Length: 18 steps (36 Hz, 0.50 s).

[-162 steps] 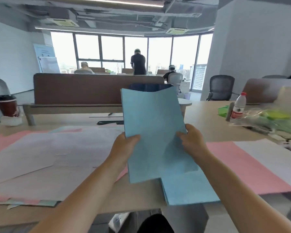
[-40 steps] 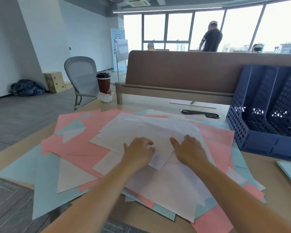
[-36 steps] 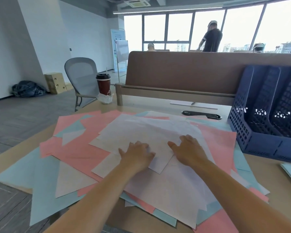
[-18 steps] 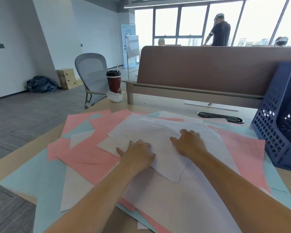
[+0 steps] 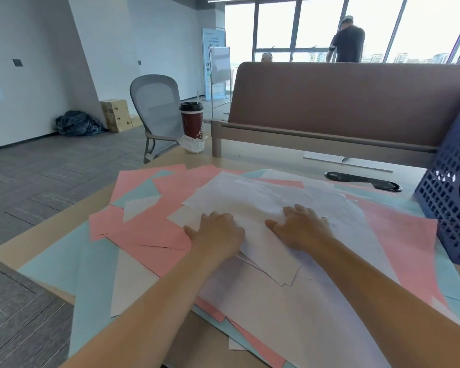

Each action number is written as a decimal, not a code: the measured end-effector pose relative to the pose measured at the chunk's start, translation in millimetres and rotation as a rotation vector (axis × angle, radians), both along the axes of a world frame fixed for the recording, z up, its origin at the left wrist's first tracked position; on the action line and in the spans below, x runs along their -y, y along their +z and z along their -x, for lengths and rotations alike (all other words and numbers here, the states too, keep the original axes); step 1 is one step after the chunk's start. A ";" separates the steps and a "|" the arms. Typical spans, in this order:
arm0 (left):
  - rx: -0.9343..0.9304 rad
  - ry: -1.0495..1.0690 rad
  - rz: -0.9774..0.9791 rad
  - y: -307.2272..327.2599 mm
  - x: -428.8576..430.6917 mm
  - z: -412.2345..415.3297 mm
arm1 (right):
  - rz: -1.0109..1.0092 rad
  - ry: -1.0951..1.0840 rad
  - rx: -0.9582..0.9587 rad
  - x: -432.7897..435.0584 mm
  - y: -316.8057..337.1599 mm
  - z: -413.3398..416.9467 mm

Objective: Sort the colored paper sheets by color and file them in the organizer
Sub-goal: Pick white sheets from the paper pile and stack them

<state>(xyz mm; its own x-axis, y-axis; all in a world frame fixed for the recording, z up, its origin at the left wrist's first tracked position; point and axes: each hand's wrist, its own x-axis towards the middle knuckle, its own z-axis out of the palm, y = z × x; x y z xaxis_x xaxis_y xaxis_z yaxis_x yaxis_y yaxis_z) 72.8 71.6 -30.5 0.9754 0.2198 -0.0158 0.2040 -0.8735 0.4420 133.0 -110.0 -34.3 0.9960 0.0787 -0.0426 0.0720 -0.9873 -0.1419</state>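
Step in hand, as judged: gathering the white paper. Farthest left of the navy organizer [image 5: 452,208], pale blue sheets [image 5: 64,264] and pink sheets [image 5: 149,229] lay fanned on the desk [image 5: 250,160]. Nearer the organizer, the left hand [image 5: 218,235] and then the right hand [image 5: 303,229] rested palm-down on the topmost white sheets [image 5: 263,203], fingers loosely spread and clasping nothing. The next move probably required sliding these white sheets together and lifting them rightward to the organizer.

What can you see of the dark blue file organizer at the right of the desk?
The organizer is dark blue, plastic by its look, its walls a grid of square holes. It stands upright on the desk at the view's right edge, which cuts most of it off. A pink sheet reaches close to its base. No paper shows inside it.
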 end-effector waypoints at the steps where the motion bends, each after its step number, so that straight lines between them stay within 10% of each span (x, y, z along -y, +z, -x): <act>1: -0.004 0.009 0.046 1.3 -0.7 0.3 | 0.005 -0.012 -0.001 0.0 1.2 2.9; 18: 0.111 0.080 0.301 8.1 -7.3 27.6 | 0.012 -0.076 0.035 0.9 16.5 40.6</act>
<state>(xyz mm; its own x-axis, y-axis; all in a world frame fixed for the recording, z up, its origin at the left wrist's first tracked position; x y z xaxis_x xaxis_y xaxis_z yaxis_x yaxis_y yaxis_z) 45.1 78.9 -22.4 0.9546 0.2975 0.0137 0.2029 -0.6833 0.7014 92.5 -110.9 -17.8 1.0000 0.0030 -0.0080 0.0019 -0.9917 -0.1284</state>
